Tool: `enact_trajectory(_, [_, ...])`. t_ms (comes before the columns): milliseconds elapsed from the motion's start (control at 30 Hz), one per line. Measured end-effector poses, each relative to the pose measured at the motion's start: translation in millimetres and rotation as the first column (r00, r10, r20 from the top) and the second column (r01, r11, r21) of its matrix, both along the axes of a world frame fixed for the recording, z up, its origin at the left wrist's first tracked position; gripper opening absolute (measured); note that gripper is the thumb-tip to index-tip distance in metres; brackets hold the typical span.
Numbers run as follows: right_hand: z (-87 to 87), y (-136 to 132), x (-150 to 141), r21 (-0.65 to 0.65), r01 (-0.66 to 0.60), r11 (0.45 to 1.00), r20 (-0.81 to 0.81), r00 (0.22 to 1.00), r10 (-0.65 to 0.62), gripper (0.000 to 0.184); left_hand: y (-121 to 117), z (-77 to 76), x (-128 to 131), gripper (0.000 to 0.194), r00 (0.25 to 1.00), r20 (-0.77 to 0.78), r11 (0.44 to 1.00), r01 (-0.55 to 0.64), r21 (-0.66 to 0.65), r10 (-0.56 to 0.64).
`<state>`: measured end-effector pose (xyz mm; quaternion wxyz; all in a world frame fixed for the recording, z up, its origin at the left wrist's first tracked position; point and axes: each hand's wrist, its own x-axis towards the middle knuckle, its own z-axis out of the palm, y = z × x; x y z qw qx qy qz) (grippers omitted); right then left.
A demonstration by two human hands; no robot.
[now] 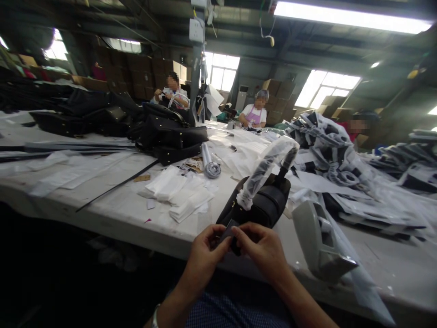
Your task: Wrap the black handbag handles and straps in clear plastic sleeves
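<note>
A black handbag (271, 200) stands near the table's front edge, its arched handle (264, 166) wrapped in clear plastic. In front of it, my left hand (208, 246) pinches a small dark grey flat piece (228, 231) between thumb and fingers. My right hand (261, 246) is closed at the other side of the same piece, thumb and fingertips pressed together. The fingers partly cover the piece, and I cannot tell whether it is joined to the bag.
A grey tape dispenser (316, 237) sits right of the bag. Left lie white sheets (182, 191), a plastic roll (211, 168) and a black strip (118, 186). Black bags (167, 132) are piled farther left, wrapped pieces (327, 136) at right. Co-workers sit across the table (170, 232).
</note>
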<state>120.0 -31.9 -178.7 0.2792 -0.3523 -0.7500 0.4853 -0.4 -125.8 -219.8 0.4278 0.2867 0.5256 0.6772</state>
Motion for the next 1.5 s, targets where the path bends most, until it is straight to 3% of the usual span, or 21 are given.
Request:
enact_trajectory(133, [-0.1,-4,-6,0.172,0.073,0.982,0.080,0.993,-0.088,0.033,-2,2.3,1,0.033,1.000,-0.024,1.000,-0.013,-0.009,0.013])
enact_trajectory(233, [1.7,-6,-7,0.216,0.080,0.973,0.127,0.986,-0.109,0.035,-3,1.0,1,0.034,1.000,-0.020,1.000,-0.019,-0.014,0.019])
enact_trajectory(367, [0.2,-5,-1,0.112,0.037,0.993,0.140,0.989,-0.053,0.034,-4,-0.6,1,0.032,1.000,-0.024,1.000,-0.008,-0.005,0.007])
enact_trajectory(500, [-10.2,-2,8,-0.149,-0.056,0.987,-0.044,0.998,0.049,0.036,-6,1.9,0,0.035,0.998,0.052,1.000,0.026,-0.008,-0.026])
enact_trajectory(633, [-17.2,-2,13,-0.313,-0.042,0.949,-0.165,0.986,-0.011,0.040,-8,5.2,-1,0.039,0.982,0.174,0.997,0.081,-0.021,-0.076])
enact_trajectory(800, [-20.5,-8,13,-0.303,-0.048,0.952,-0.189,0.982,-0.011,0.034,-11,8.7,-3,0.039,0.933,0.333,0.987,0.159,-0.037,-0.138])
enact_trajectory(1033, [-36.7,-22,2,-0.063,0.084,0.994,-0.127,0.988,-0.092,0.025,-14,2.0,-3,0.028,0.851,0.473,0.959,0.281,-0.043,-0.229])
enact_trajectory(1333, [-37.2,-26,-16,-0.293,0.047,0.955,-0.359,0.920,-0.155,0.022,-13,5.7,-8,0.026,0.817,0.514,0.939,0.338,-0.063,-0.260])
enact_trajectory(1500, [-33.2,-21,-17,-0.336,0.047,0.941,-0.354,0.919,-0.172,0.024,-13,10.2,-8,0.025,0.792,0.559,0.943,0.330,-0.052,-0.246])
